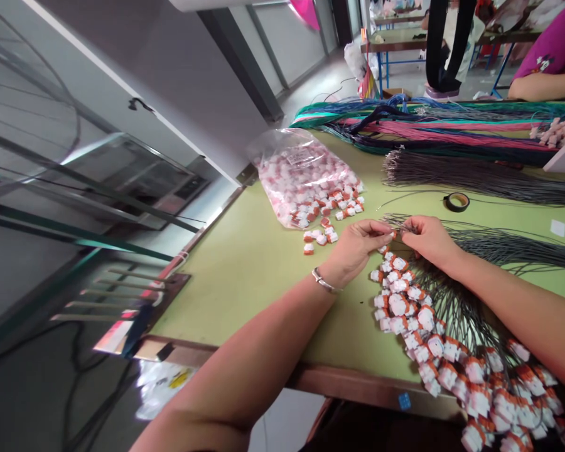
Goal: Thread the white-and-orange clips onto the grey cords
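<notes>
My left hand (358, 246), with a bracelet at the wrist, pinches a small connector; only a bit of its orange shows at the fingertips. Close beside it, my right hand (427, 237) has its fingers closed on the end of a thin dark wire, mostly hidden by the fingers. Below both hands lies a heap of white and orange connectors (426, 317) with dark wires attached, reaching over the table's front edge. A bundle of dark wires (503, 246) stretches to the right behind my right hand. Several loose connectors (321, 236) lie left of my left hand.
An open clear plastic bag (301, 166) of connectors lies at the back left. Black tape (456, 201), another dark wire bundle (475, 179) and coloured wires (433, 129) lie farther back on the green table (245, 276). A pronged rack (122, 298) juts from the left edge. A person's arm (546, 86) rests beyond.
</notes>
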The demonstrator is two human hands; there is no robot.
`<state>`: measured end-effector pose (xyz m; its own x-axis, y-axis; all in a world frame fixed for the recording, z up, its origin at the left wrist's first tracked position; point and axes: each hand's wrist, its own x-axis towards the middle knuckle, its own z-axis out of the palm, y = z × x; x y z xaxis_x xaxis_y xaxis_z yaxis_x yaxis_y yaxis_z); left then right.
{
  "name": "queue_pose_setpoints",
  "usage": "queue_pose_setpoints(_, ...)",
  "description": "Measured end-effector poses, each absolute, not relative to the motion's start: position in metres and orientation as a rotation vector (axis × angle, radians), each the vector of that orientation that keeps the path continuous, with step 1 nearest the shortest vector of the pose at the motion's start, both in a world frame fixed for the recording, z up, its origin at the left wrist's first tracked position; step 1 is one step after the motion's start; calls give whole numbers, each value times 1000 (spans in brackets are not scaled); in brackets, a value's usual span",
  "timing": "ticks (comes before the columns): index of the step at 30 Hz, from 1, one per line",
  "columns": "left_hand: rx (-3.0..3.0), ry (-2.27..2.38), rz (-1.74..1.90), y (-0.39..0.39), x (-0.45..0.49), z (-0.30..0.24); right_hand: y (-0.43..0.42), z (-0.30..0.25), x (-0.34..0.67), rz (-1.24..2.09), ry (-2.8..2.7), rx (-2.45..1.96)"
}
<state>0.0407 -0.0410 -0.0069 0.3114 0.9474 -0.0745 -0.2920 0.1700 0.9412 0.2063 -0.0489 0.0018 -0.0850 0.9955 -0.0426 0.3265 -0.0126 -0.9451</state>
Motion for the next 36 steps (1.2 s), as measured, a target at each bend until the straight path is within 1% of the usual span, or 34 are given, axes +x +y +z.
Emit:
queue_pose_setpoints(7,1081,805,995,-41,42,-9,-47,-1,206,1013,-1628,-1426)
queue_pose_setpoints(11,1178,839,965,-46,42,-4,-49,3,205,1097,-1575,-1418)
queue_pose_setpoints(14,1477,797,754,-52,39,8,-52,6,207,1190,-1438,-1372)
queue_pose_setpoints(16,1752,659,576,-54,33,19,-52,4,209,1216,-1374,-1335)
queue_pose_setpoints(18,1970,593,518,-50,23,25,-51,1,210,1262,-1330,-1294)
queue_pose_setpoints(20,2115,837,675,-38,10,26,-50,-2,211,1311,-1296,-1244)
queue_pose_setpoints(22,2173,1419,928,-21,-4,19,-49,-4,211,1336,-1288,-1206)
queue_pose_setpoints(23,2203,1645,926,-12,-11,13,-49,-4,211,1346,-1285,-1191)
queue_pose_setpoints(24,2242,1773,869,-4,-16,7,-49,-3,211,1356,-1281,-1179)
queue_pose_setpoints(27,2385,1809,711,12,-22,-9,-49,-2,211,1374,-1268,-1162)
queue_pose_setpoints(29,2405,1790,704,15,-21,-15,-49,-2,211,1366,-1271,-1175)
queue_pose_setpoints(31,2364,1788,771,13,-19,-14,-49,-3,210,1344,-1264,-1198)
queue_pose_setpoints(33,2265,1769,926,9,-17,-9,-49,-4,210,1326,-1252,-1212)
queue_pose_setpoints(36,1919,1649,1143,-2,-12,2,-48,-4,208,1326,-1253,-1214)
